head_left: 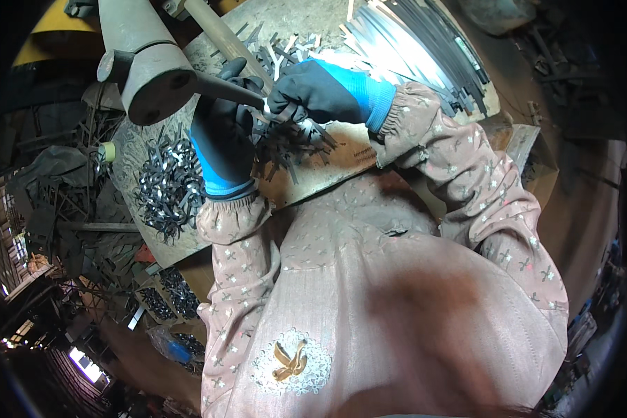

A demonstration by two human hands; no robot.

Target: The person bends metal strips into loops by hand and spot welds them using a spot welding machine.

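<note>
Fingers (290, 111) beside metal rod (226, 90); strips (167, 188) heaped on worktable (127, 160); cluttered workshop (49, 181).

Place: a metalworking workshop, by its look
Machine: a thick grey cylindrical metal arm (150, 73) reaching over the worn grey tabletop (279, 19)
Stock: long, thin, dark metal-looking strips (432, 45) laid side by side
Parts: a heap of small, shiny, dark curved pieces (171, 184)
Surroundings: jumbled dark scrap (63, 202)
</note>
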